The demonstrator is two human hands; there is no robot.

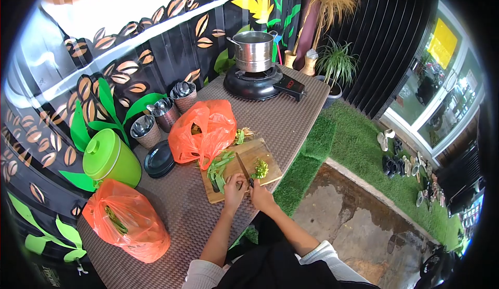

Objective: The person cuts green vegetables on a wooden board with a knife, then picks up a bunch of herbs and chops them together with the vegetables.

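Note:
My right hand (261, 195) grips a knife (243, 165), its blade angled across the wooden cutting board (253, 152) and pointing away from me. Close beside it, my left hand (235, 188) has its fingers curled together near the board's front edge; what they hold, if anything, is too small to make out. Long green leaves (221, 168) lie on the board's left part, partly behind my left hand. To the right of the blade sits a small heap of chopped greens (260, 170). A bunch of greens with roots (242, 135) rests at the board's far edge.
An orange plastic bag (208, 127) touches the board's far left; another orange bag (136, 226) stands nearer me. Black plates (159, 159), cutlery cups (165, 113) and a green lidded bucket (112, 159) line the wall. A steel pot (253, 52) sits on a black stove (252, 84).

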